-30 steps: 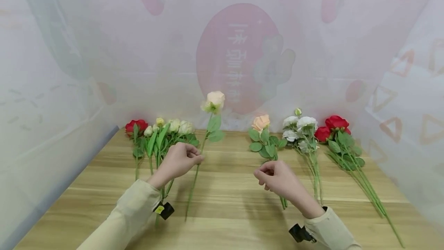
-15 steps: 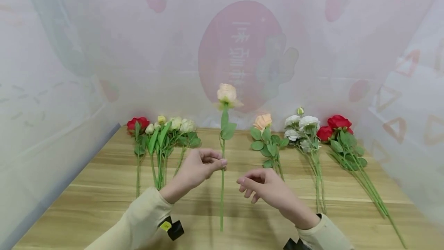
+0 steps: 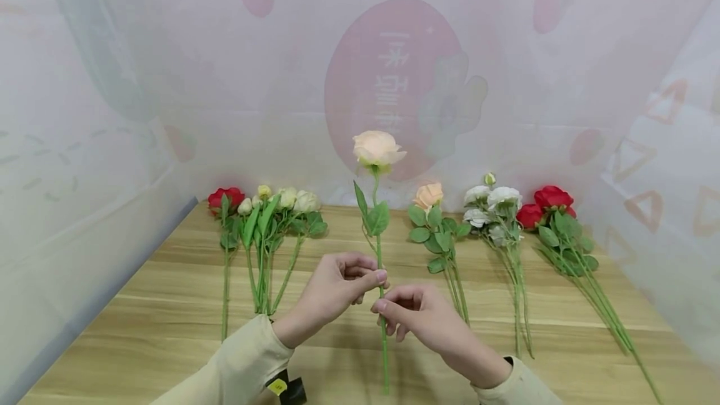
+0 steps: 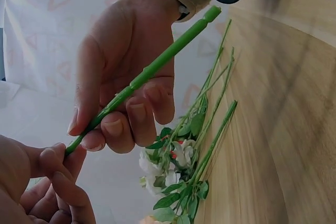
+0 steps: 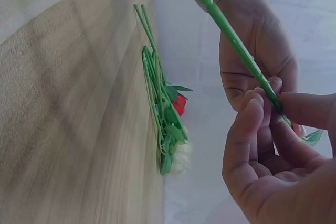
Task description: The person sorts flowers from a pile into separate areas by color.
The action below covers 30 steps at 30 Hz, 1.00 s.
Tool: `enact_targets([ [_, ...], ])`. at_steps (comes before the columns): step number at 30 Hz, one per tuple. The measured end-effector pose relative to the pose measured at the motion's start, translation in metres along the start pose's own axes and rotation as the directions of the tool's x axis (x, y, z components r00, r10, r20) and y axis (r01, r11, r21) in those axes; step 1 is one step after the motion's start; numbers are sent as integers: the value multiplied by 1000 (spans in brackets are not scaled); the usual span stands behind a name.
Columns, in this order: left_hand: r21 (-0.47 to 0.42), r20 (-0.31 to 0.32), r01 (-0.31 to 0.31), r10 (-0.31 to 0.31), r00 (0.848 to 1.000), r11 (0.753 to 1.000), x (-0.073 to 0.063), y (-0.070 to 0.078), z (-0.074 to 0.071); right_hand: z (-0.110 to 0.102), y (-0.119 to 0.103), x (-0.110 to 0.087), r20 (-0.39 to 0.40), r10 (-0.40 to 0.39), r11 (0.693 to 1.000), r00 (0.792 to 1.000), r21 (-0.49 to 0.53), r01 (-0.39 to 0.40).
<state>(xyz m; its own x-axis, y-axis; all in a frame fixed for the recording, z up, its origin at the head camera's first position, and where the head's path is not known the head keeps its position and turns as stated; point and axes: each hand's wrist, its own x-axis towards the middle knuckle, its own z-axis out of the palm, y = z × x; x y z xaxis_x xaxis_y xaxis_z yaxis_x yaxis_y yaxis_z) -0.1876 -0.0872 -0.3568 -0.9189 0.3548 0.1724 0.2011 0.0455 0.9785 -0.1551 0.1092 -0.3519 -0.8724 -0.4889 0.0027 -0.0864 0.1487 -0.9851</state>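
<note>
A pale peach rose (image 3: 375, 147), a long-stemmed flower, stands upright above the table between my hands. My left hand (image 3: 337, 286) pinches its green stem (image 3: 385, 364) between thumb and fingers, below the leaves. Just under that grip, my right hand (image 3: 430, 317) pinches the same stem with thumb and index finger. The left wrist view shows the stem's cut end (image 4: 211, 14) sticking out past the right hand (image 4: 128, 72). In the right wrist view, the left hand (image 5: 257, 40) is behind the stem and the right hand (image 5: 283, 166) in front.
Flowers lie along the wooden table (image 3: 185, 361): a red flower (image 3: 226, 200) and cream roses (image 3: 306, 202) at left, an orange-peach rose (image 3: 429, 195), white flowers (image 3: 503, 199) and red roses (image 3: 553, 197) at right. A printed curtain (image 3: 281, 80) hangs behind and at both sides.
My left hand has carried the rose rightward and a little nearer, turning it from tilted to upright. My right hand has moved left and now pinches the stem.
</note>
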Motion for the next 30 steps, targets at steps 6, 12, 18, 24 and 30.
enact_targets([
  [6,38,1,-27,27,1000,999,2,-2,1,-1,1,1,-14,-7,1000,1000,-19,6],
  [12,39,8,-36,36,999,999,2,-2,0,0,-1,3,-33,-33,999,999,-38,31],
  [18,105,44,-45,41,998,993,1,-2,-7,-3,-1,4,-72,-34,995,997,-93,28],
  [24,183,50,-4,-5,999,983,1,-3,-20,-27,4,10,-256,-60,963,965,-269,-12],
  [30,270,50,53,-69,996,961,-7,-13,-38,-66,6,17,-406,-53,848,912,-501,-174],
])
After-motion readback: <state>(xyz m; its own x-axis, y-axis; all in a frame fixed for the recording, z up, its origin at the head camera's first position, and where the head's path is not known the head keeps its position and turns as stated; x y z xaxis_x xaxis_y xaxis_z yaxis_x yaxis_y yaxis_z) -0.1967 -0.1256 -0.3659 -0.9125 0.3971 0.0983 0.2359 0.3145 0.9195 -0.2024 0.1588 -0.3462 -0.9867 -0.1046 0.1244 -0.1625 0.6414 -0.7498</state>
